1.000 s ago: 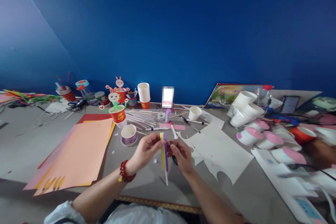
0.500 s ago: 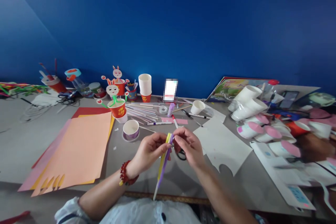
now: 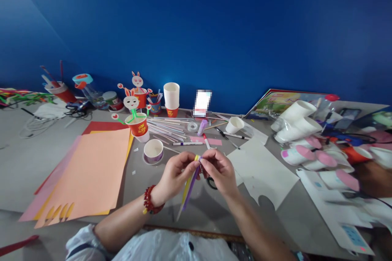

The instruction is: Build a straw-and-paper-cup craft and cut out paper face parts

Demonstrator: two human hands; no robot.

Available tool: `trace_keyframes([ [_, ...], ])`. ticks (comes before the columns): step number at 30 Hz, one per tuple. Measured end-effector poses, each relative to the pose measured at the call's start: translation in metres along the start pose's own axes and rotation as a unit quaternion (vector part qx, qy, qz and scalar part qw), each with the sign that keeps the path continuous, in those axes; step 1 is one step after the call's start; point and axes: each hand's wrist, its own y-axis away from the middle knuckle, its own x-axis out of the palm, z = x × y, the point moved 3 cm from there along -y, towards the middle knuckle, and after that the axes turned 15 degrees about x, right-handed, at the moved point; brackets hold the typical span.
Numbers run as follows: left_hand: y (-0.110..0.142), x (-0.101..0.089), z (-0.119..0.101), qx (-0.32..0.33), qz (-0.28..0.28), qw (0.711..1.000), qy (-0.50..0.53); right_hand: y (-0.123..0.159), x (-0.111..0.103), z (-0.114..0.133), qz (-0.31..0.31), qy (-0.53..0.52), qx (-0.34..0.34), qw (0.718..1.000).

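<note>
My left hand (image 3: pixel 179 173), with a red bead bracelet at the wrist, pinches a bundle of long thin yellow and purple strips (image 3: pixel 192 187) that look like pipe cleaners. A pale stick end shows at the bundle's lower tip, which slants down towards my shirt. At the top of the bundle, my right hand (image 3: pixel 221 171) has its thumb and fingers closed on the purple side. The fingertips of both hands nearly meet and partly hide the strips. Dark-handled scissors (image 3: pixel 212 182) lie on the table just behind my right hand, mostly covered.
Coloured paper sheets (image 3: pixel 88 171) lie on the left. A purple-banded paper cup (image 3: pixel 153 151) and rabbit-figure cups (image 3: pixel 136 126) stand beyond them. Behind my hands are paper sticks (image 3: pixel 168 128), markers (image 3: pixel 187 144) and tape (image 3: pixel 192 126). White paper (image 3: pixel 263 171) and pink-ended cups (image 3: pixel 298 155) lie right.
My right fingers have closed in on the top of the strips, nearer my left fingertips. The bundle's lower end has risen slightly away from my shirt. The camera view has shifted a little.
</note>
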Motion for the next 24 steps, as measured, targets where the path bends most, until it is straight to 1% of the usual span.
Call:
trace_keyframes([
  [3, -0.001, 0.001, 0.001, 0.002, 0.004, 1.0, 0.017, -0.002, 0.0, -0.002, 0.014, -0.01, 0.005, 1.0],
  [7, -0.003, 0.002, 0.002, -0.004, 0.019, 0.998, 0.059, -0.002, -0.001, -0.004, 0.002, -0.018, -0.015, 1.0],
  [9, -0.003, 0.001, 0.003, 0.009, 0.019, 0.999, 0.036, -0.001, -0.002, -0.005, -0.003, -0.013, -0.022, 1.0],
  [12, -0.002, -0.001, 0.005, 0.017, 0.027, 0.999, -0.01, 0.0, -0.002, -0.008, 0.004, -0.015, -0.009, 1.0],
  [14, -0.001, 0.0, 0.005, 0.006, 0.032, 0.999, 0.011, -0.001, -0.001, -0.01, 0.021, -0.03, 0.004, 0.999],
  [17, -0.003, -0.001, 0.005, 0.003, 0.007, 0.999, 0.044, -0.002, 0.001, -0.013, 0.028, -0.035, 0.017, 0.999],
  [21, -0.007, -0.007, 0.005, 0.052, -0.054, 0.997, -0.006, -0.004, 0.004, -0.019, -0.008, -0.02, 0.022, 1.0],
  [23, -0.008, -0.01, 0.008, 0.056, -0.077, 0.995, -0.008, -0.006, 0.006, -0.025, 0.001, -0.016, 0.026, 1.0],
  [24, -0.008, -0.011, 0.01, 0.047, -0.085, 0.995, -0.001, -0.007, 0.008, -0.028, 0.015, -0.012, 0.028, 0.999],
])
